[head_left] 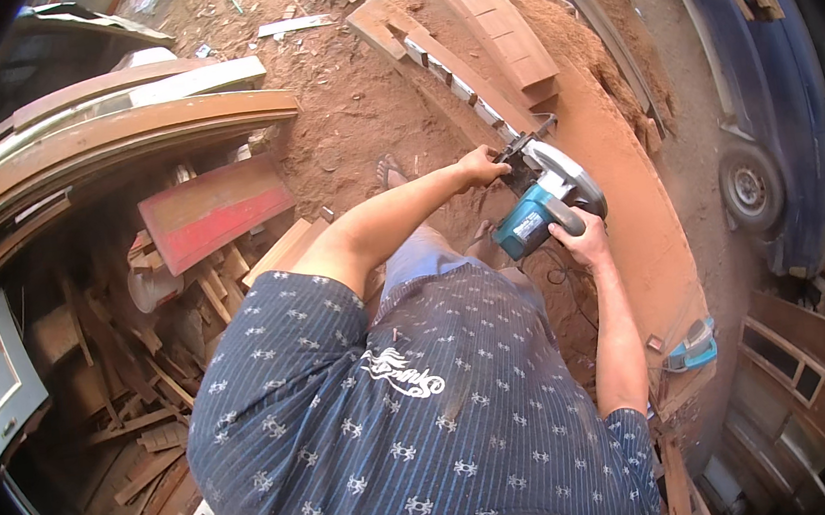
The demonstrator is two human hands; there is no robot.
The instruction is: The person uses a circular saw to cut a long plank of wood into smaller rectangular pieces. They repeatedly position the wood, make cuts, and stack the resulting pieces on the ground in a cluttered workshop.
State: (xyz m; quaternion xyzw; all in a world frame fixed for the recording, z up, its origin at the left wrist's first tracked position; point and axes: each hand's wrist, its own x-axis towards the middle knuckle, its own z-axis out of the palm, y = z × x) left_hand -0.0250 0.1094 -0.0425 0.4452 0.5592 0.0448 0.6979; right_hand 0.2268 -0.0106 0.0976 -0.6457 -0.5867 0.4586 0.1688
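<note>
A teal and silver corded circular saw [532, 217] rests over a workbench at the centre right. My right hand [581, 238] is closed on its black rear handle, with the cord hanging below. My left hand [484, 168] is closed on the dark metal part at the saw's front edge; exactly which part is hard to make out. A long, pale straight strip with dark marks [454, 82] runs away from the saw along a wooden board [425, 85]. The broad wooden bench top [639, 264] carries sawdust.
A teal power tool [688, 344] lies at the bench's near end. Stacked boards [128, 136], a red panel [217, 213] and heaped offcuts [139, 427] fill the left. Cut boards [488, 18] lie ahead. A dark blue vehicle [763, 100] stands right. My sandalled foot [390, 171] shows below.
</note>
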